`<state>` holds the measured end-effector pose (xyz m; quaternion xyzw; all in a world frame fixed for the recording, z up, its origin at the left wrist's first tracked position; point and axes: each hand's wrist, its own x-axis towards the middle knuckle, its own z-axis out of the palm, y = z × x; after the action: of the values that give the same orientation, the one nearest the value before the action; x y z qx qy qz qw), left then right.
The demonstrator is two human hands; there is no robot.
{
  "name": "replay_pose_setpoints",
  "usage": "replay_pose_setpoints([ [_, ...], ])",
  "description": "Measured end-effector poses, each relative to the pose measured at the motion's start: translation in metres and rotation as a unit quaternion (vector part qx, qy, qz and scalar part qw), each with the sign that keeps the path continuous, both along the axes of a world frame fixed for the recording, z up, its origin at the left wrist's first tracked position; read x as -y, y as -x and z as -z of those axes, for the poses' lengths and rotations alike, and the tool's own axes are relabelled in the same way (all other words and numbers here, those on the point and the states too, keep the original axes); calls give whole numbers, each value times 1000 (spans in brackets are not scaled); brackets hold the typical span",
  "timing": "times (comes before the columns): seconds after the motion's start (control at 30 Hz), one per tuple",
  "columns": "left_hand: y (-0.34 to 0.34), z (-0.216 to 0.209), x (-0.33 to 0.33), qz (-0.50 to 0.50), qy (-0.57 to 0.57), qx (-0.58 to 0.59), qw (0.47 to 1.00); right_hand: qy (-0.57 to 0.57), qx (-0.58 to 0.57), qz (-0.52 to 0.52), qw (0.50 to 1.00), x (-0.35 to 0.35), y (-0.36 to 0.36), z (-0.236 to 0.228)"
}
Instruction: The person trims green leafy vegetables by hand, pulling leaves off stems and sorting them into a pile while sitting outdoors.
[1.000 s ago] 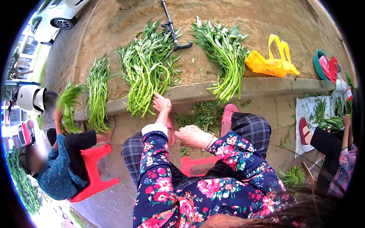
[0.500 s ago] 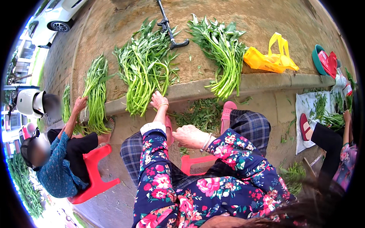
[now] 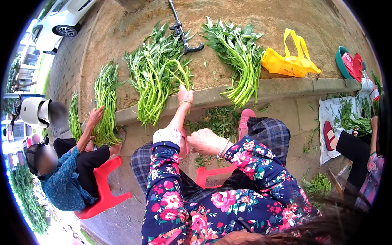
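Observation:
My left hand (image 3: 185,95) reaches forward over the kerb, its fingers closed on a water spinach stem at the right edge of the middle pile of water spinach (image 3: 153,85). The pale green stem bends above my fingertips. The pile's cut ends point toward me and its leaves lie at the far side. My right hand (image 3: 205,141) is held above the ground between my knees, fingers curled closed; whatever may be in it is hidden. Below it, past my right hand, lies a heap of loose leaves (image 3: 220,121). A second pile of water spinach (image 3: 241,61) rests farther right.
A black-handled cane (image 3: 179,30) lies beyond the middle pile. To the right are a yellow bag (image 3: 288,63) and a teal basin (image 3: 342,63). At left, a person on a red stool (image 3: 104,185) handles another bundle (image 3: 107,102). Another person sits at far right by a white sheet (image 3: 324,114).
My left hand has moved forward and to the right, and a stem at the pile's right edge now bends above it. My right hand has hardly moved. The person at left has lowered a hand.

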<state>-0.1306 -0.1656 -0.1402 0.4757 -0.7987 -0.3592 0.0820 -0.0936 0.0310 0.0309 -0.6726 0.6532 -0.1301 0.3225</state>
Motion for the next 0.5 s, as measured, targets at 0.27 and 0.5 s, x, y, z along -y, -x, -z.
replay_pose_setpoints([
  [0.27,12,-118,-6,71,-177,-112,975,176,368,442,799,14,50,-12],
  [0.5,-20,-160,-45,89,-319,-240,913,109,590,534,596,17,61,-16],
])
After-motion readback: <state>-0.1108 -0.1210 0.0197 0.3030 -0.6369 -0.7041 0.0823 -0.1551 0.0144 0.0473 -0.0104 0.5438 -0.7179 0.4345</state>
